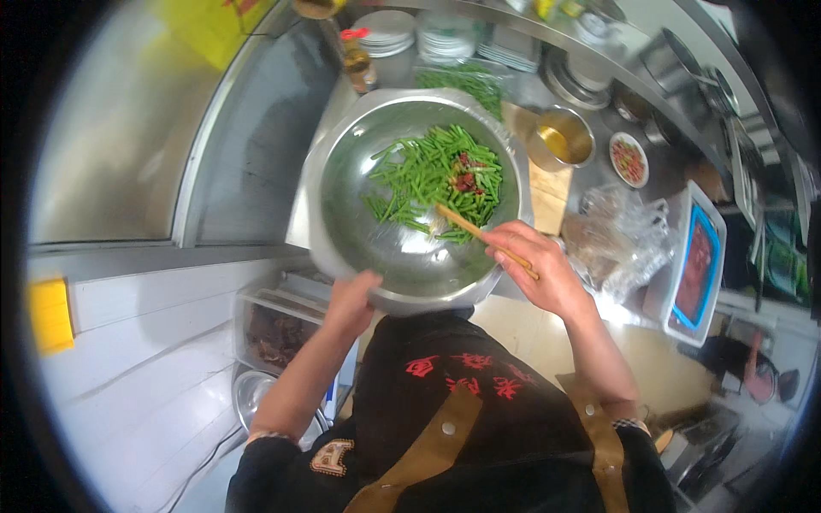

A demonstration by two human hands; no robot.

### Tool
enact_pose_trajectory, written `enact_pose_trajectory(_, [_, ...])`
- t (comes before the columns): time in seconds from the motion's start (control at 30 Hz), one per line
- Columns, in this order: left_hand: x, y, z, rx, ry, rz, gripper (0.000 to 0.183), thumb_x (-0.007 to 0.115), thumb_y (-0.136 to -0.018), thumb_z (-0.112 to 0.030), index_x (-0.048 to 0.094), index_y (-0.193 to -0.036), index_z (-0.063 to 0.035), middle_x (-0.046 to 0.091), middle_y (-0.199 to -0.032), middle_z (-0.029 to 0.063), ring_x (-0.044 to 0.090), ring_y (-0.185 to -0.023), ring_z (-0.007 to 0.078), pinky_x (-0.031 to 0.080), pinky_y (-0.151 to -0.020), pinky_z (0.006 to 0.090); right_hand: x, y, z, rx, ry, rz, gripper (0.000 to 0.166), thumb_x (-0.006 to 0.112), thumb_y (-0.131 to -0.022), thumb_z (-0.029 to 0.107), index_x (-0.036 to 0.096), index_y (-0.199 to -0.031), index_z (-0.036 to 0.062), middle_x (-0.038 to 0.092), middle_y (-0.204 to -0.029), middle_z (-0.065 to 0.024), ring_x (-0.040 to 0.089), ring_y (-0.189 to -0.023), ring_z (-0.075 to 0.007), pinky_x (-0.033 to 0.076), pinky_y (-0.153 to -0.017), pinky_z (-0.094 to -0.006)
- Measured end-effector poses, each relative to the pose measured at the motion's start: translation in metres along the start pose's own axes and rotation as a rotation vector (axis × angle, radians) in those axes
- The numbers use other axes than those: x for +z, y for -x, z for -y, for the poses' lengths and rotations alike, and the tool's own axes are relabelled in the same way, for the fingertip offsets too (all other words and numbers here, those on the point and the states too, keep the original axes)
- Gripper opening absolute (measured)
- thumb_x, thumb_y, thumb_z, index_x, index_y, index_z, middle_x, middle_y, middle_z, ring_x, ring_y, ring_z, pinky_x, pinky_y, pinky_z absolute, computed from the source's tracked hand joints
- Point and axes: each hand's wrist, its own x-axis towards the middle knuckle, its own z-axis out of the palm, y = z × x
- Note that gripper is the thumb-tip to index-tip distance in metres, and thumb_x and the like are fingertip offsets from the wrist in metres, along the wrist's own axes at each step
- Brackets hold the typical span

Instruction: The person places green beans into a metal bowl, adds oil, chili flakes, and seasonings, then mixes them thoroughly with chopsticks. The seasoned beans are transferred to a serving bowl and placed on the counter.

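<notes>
A wide stainless steel mixing bowl (378,256) sits before me, tilted a little towards my body. My left hand (354,296) grips its near left rim. Between the fingers of my right hand (535,263) is a slim wooden utensil (463,224), perhaps chopsticks; its tip reaches into the cut green vegetable stems (417,170). The stems lie mostly in the far right half of the bowl. On them rests a clump of dark red seasoning (467,181), with some pale bits near the utensil's tip.
Behind the bowl are stacked plates (386,35), a sauce bottle (359,64) and a bag of greens (458,80). To the right stand a metal pot with yellow liquid (561,141), a small plate of chopped food (628,160), plastic bags (616,237) and a meat tub (696,269). Another person (737,365) is far right.
</notes>
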Motion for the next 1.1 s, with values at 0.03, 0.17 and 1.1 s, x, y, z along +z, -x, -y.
enact_pose_trajectory(0.03, [-0.003,0.019,0.022,0.014,0.032,-0.003,0.047,0.062,-0.079,-0.002,0.05,-0.123,0.0029,0.06,-0.106,0.0122,0.06,-0.098,0.0252,0.051,-0.084,0.0395,-0.006,0.019,0.002,0.014,-0.002,-0.037,0.025,0.06,-0.092,0.005,0.065,-0.117,0.0004,0.066,-0.104,-0.0134,0.069,-0.088,-0.0267,0.055,-0.078,-0.035])
enact_pose_trajectory(0.17, [0.012,0.03,0.043,-0.117,-0.022,0.087,0.049,0.06,-0.079,0.002,0.05,-0.126,0.0023,0.059,-0.109,0.0115,0.06,-0.101,0.0253,0.052,-0.086,0.0391,-0.014,0.094,-0.003,0.119,-0.195,-0.004,0.026,0.059,-0.09,0.0,0.066,-0.114,0.0,0.068,-0.1,-0.0124,0.069,-0.084,-0.0246,0.055,-0.077,-0.0347])
enact_pose_trajectory(1.1, [0.095,0.034,0.108,-0.159,-0.29,0.138,0.024,0.062,-0.081,0.001,0.058,-0.104,0.0075,0.062,-0.092,0.0113,0.063,-0.086,0.024,0.053,-0.076,0.0402,-0.003,0.239,-0.047,0.138,-0.107,-0.418,0.019,0.066,-0.088,0.004,0.07,-0.106,0.0,0.069,-0.087,-0.013,0.067,-0.075,-0.0266,0.053,-0.067,-0.033])
